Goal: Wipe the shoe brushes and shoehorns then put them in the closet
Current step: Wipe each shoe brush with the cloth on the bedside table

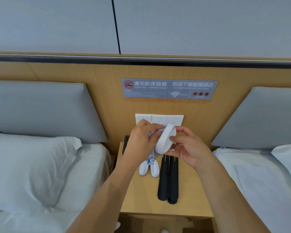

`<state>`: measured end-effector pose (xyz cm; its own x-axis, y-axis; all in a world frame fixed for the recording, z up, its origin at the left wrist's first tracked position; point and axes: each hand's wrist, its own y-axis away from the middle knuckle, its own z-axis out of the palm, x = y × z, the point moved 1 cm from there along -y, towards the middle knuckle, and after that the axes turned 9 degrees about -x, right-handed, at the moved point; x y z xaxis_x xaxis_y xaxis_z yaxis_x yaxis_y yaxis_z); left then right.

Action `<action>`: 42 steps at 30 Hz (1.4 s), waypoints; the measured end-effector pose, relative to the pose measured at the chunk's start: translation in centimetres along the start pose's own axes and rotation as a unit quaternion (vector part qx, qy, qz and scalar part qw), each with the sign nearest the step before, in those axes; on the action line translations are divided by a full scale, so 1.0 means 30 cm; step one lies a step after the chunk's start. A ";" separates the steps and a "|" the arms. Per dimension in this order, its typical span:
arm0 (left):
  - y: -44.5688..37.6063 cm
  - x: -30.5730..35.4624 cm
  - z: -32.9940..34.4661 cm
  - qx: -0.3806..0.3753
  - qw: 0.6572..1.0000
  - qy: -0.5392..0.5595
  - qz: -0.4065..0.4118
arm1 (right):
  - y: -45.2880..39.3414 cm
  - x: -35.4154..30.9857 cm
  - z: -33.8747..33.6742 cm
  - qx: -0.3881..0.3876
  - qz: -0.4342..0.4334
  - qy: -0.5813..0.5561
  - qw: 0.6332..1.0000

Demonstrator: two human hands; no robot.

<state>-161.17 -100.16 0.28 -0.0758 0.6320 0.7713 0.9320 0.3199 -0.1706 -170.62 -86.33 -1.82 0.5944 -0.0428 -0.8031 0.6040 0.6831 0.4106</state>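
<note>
Early on: left hand [141, 140] rubs a blue-white cloth [151, 153] on the white shoe brush [165, 140] pinched by the right hand [190, 148]; two brushes [149, 169] and two black shoehorns [168, 179] wait on the nightstand [188, 190]

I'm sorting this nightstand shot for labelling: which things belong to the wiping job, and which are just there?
Job:
white brush, held by right hand
blue-and-white cloth, in left hand
two white brushes on the nightstand
two black shoehorns

Just there:
pillows
wall sign
socket panel
dark box
</note>
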 end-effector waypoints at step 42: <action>-0.068 0.093 -0.156 -0.066 0.971 -0.165 0.162 | 0.058 -0.011 0.036 -0.162 0.017 0.117 0.980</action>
<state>-161.62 -102.36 5.66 0.1407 0.8826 0.4486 0.9613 -0.0132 -0.2753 -169.20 -85.92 -0.37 0.4505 0.1260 -0.8838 0.3628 0.8787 0.3102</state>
